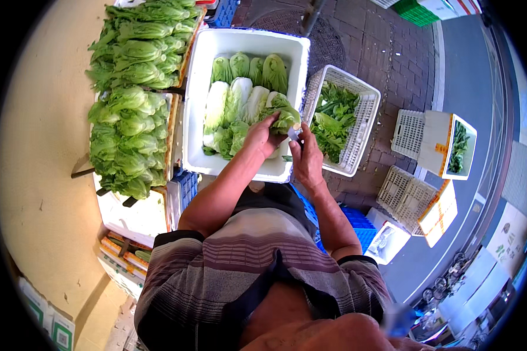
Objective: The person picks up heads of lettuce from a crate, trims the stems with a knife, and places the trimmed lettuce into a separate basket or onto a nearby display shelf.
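Observation:
My left hand (263, 135) grips a head of leafy lettuce (283, 113) above the near right part of a white foam box (193, 149). The cut stem end points right. In my right hand (306, 160) is a small knife (294, 135), its blade close against the stem. Whether the blade is cutting into it, I cannot tell. Inside the box, Chinese cabbages (238, 98) lie in rows, pale ones in the middle and greener ones along the far wall. My left forearm hides part of the nearest row.
Loose green leaves (333, 120) fill part of a white plastic crate (364, 131) to the right. Stacked lettuces (129, 140) line the left wall (48, 145). Blue crates (358, 226) stand at my right side. Farther right are white baskets (406, 191) beside the road (459, 87).

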Demonstrator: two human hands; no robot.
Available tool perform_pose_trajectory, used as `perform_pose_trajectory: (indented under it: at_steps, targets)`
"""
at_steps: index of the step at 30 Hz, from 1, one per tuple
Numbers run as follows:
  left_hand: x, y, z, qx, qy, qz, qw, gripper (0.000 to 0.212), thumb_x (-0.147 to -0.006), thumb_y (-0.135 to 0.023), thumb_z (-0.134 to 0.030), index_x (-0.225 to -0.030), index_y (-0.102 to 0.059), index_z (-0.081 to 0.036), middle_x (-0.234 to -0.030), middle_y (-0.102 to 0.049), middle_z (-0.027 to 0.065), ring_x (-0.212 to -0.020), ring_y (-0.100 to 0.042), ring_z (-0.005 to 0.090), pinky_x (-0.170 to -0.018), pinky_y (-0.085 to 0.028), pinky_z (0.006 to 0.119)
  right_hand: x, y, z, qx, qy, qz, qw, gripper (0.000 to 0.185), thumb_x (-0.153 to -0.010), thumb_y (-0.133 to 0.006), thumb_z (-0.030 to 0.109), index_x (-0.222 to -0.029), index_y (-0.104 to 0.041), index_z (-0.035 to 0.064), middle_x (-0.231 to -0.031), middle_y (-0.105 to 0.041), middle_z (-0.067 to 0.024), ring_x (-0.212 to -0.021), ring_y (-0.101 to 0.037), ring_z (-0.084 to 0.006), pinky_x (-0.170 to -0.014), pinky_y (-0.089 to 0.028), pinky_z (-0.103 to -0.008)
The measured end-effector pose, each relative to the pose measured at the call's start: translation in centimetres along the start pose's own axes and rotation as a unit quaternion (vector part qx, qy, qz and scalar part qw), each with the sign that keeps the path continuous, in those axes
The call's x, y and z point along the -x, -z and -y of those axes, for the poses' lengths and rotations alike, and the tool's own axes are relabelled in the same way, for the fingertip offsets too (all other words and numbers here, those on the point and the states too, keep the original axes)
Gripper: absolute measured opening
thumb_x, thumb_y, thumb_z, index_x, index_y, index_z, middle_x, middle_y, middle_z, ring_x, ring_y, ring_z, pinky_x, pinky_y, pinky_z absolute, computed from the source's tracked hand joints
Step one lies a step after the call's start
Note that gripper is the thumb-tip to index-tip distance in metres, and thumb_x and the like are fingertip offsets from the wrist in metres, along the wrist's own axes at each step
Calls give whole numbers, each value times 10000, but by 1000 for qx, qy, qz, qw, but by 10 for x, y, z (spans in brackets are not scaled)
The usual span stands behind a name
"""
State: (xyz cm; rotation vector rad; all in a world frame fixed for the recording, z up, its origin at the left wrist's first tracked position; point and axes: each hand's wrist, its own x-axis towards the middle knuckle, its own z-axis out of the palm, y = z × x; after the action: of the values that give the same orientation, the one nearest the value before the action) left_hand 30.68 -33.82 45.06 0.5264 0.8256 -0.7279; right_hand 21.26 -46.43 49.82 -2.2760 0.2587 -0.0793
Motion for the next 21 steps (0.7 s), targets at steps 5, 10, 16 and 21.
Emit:
perform_pose_trajectory:
  at_steps: [5, 10, 16, 21]
  targets:
    - [3, -11, 20, 5, -27, 9, 1000, 291, -1014, -480, -192, -1232, -558, -15, -1162, -637, 130, -1030, -629, 266, -919, -530, 410, 0, 3, -3, -33, -19, -32, 999, 628, -906, -644, 230, -1415, -367, -13, -901, -638, -183, -761, -643, -356, -658, -506, -450]
    - [2, -16, 32, 1, -31, -4, 1000, 302, -1023, -454, -190, -1243, -542, -2, -1174, -626, 135, -1041, -624, 262, -932, -520, 401, -1, 11, -7, -20, -28, -41, 999, 625, -910, -638, 245, -1414, -373, -13, -864, -643, -207, -731, -643, -378, -627, -497, -459]
    - [0, -17, 39, 5, -50, 10, 999, 300, -999, -514, -171, -1242, -537, 4, -1159, -630, 127, -1040, -626, 250, -922, -523, 395, -3, 16, -11, -21, -42, -38, 998, 613, -919, -623, 253, -1419, -373, 2, -906, -654, -232, -758, -648, -403, -631, -499, -469]
    - [-4, -18, 42, 5, -59, 5, 998, 296, -988, -537, -155, -1243, -541, -7, -1157, -632, 119, -1042, -626, 244, -924, -522, 395, -5, 21, -13, -33, -51, -25, 998, 582, -934, -596, 259, -1430, -382, 42, -1016, -655, -251, -848, -654, -415, -678, -511, -470]
